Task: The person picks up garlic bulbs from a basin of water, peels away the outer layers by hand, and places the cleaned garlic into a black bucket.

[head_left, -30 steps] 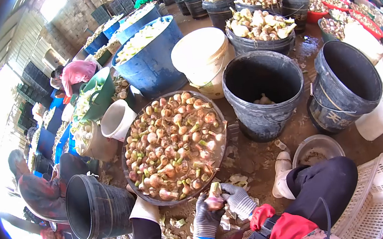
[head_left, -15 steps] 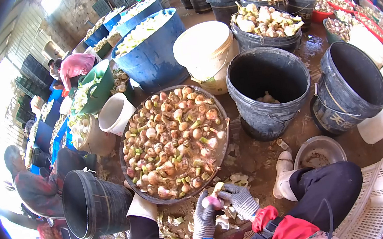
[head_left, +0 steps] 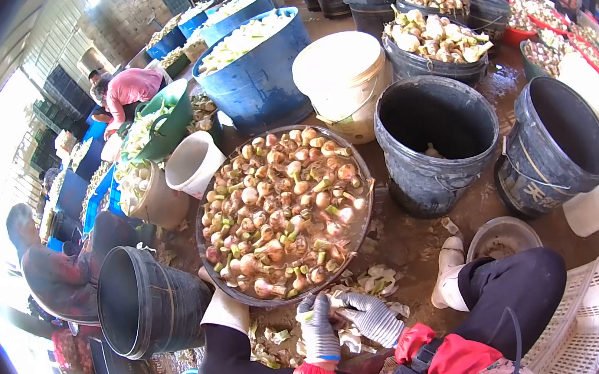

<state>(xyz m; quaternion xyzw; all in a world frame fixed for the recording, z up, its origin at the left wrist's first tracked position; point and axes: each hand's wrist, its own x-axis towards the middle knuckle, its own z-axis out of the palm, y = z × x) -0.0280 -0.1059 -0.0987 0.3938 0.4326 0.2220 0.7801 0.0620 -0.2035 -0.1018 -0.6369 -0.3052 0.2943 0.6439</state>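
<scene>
My left hand, in a grey striped glove, is closed around a garlic bulb; only a pale part of it shows between the gloves. Against it from the right, the fingers of my right hand are closed on the same bulb, whose rest is hidden. Just beyond both hands lies a wide round tub filled with garlic bulbs that have short cut stems, some sitting in brown water. Pale peeled skins litter the ground between the tub and my hands.
Black buckets stand at the left, ahead and at the right. A metal bowl sits by my right foot, and a white plastic basket beside my leg. A person in pink bends over at the far left.
The garlic bulb's purple-white body, visible between my hands before, is now mostly covered by the gloves. My hands have moved closer together, and the whole view has shifted slightly.
</scene>
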